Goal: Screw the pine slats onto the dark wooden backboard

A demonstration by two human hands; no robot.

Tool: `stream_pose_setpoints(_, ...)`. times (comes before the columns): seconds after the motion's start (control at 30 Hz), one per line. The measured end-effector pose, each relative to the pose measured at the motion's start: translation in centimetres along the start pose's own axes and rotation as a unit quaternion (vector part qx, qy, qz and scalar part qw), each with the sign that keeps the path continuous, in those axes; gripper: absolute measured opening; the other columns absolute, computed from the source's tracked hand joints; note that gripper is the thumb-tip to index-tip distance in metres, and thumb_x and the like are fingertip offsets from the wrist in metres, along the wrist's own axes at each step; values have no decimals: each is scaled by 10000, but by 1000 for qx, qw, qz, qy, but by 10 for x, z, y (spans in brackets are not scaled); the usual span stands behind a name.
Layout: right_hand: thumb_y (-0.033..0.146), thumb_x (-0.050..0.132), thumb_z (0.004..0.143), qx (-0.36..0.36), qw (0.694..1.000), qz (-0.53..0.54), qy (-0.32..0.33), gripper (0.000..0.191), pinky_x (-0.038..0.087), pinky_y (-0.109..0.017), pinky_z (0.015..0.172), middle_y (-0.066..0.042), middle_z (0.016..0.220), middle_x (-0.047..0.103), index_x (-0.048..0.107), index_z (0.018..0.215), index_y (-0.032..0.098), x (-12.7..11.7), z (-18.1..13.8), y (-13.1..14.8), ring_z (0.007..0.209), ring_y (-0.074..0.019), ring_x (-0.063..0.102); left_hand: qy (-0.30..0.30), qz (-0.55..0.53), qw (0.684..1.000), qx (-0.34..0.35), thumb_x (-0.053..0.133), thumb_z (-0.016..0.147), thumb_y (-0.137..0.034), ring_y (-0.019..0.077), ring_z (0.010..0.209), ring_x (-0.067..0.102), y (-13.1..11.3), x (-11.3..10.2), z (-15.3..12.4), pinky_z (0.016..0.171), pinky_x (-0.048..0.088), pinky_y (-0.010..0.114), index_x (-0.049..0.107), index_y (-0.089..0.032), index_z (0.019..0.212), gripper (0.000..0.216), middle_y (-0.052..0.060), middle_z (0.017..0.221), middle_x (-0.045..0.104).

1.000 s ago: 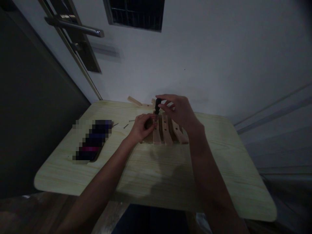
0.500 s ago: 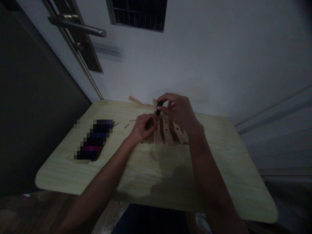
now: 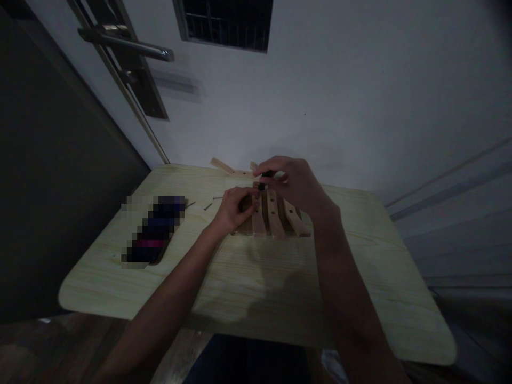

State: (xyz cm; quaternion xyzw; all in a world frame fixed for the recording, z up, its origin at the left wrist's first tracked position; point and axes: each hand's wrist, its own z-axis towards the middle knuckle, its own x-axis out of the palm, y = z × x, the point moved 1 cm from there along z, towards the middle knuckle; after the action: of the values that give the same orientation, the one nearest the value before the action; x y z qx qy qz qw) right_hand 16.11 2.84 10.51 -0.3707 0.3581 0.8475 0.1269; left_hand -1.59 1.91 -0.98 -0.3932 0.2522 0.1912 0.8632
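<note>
Black tool (image 3: 262, 186), mostly hidden under right hand (image 3: 296, 184)

the right hand (image 3: 294, 184) pinches a black tool (image 3: 262, 184) upright over the wooden slats (image 3: 274, 216). the left hand (image 3: 234, 208) rests on the slats' left end. screws (image 3: 207, 206) lie just left on the table (image 3: 248, 282).

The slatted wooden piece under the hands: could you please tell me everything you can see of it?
The slatted wooden piece looks like pale, bare wood: several narrow slats side by side with dark gaps between them, and small round holes in the slats. It lies flat on the table towards its far edge, the slats fanning slightly. The left hand grips its left side. The right hand holds a small black tool at a slat's far end. Dim light hides finer detail.
</note>
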Motion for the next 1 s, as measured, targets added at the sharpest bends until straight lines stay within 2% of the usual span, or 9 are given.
stream_pose_setpoints(0.1, 208, 505, 904, -3, 1000, 8, 6, 255, 513, -302, 777, -66, 1126, 705, 696, 1072, 218, -3, -3, 1, 983, -183, 653, 2, -1, 1000, -7, 597, 838, -379, 231, 950, 643, 1, 1, -1, 889, 458, 404, 634, -204, 1100, 317, 70, 1028, 711)
stream_pose_setpoints(0.17, 198, 486, 907, 3, 1000, 3, 1, 285, 514, -304, 770, -69, 1141, 702, 686, 1110, 211, -3, -3, 1, 955, -181, 657, 3, 1, 1000, -8, 592, 838, -375, 235, 962, 643, 1, 1, 0, 896, 457, 407, 634, -199, 1107, 324, 74, 1040, 711)
stream_pose_setpoints(0.3, 266, 568, 887, 39, 998, -41, -31, 193, 480, -283, 696, -34, 907, 726, 698, 1017, 207, 0, 0, 1, 730, -152, 633, 6, 0, 1000, -11, 596, 831, -374, 236, 957, 644, 1, 1, 0, 891, 460, 413, 636, -198, 1095, 319, 74, 1037, 713)
stream_pose_setpoints(0.43, 394, 656, 840, 58, 991, -95, -76, 217, 430, -277, 649, -30, 786, 686, 683, 871, 182, 4, 2, 1, 676, -150, 594, 1, -4, 1000, -12, 605, 834, -378, 223, 938, 640, 1, 1, -1, 882, 459, 404, 634, -202, 1085, 308, 67, 1023, 712)
stream_pose_setpoints(0.57, 389, 661, 841, 57, 990, -105, -79, 221, 441, -287, 665, -42, 852, 680, 680, 917, 182, 5, 1, -2, 657, -139, 568, -2, -4, 1000, -12, 611, 839, -375, 224, 952, 640, 2, 1, -1, 889, 457, 406, 626, -205, 1103, 315, 70, 1044, 708)
stream_pose_setpoints(0.67, 297, 678, 828, 25, 995, -75, -54, 218, 469, -277, 668, -50, 973, 681, 679, 1023, 202, 3, 0, -4, 665, -128, 572, 0, -7, 1000, -10, 612, 836, -385, 223, 950, 643, 1, 0, -1, 883, 464, 400, 624, -212, 1100, 316, 67, 1034, 709)
stream_pose_setpoints(0.77, 180, 627, 832, -4, 999, -37, -32, 243, 495, -266, 684, -55, 1044, 685, 672, 1068, 217, 0, -1, -4, 770, -143, 619, 0, -8, 1000, -6, 606, 837, -377, 222, 937, 644, 0, 0, -1, 878, 465, 401, 627, -207, 1092, 307, 68, 1015, 711)
stream_pose_setpoints(0.9, 146, 503, 868, -39, 999, -14, -26, 275, 513, -264, 689, -80, 1165, 662, 668, 1077, 214, -3, -3, -4, 970, -170, 634, 3, -7, 1000, -4, 600, 837, -374, 220, 926, 644, 0, -1, 0, 863, 472, 399, 629, -214, 1088, 299, 65, 1014, 712)
stream_pose_setpoints(1.0, 153, 471, 886, -29, 999, -20, -20, 284, 513, -265, 683, -84, 1133, 676, 670, 1081, 208, -3, -3, -3, 946, -169, 640, 3, -12, 1000, -3, 601, 834, -378, 221, 918, 644, 1, 0, 0, 857, 475, 395, 630, -212, 1095, 311, 67, 1008, 711)
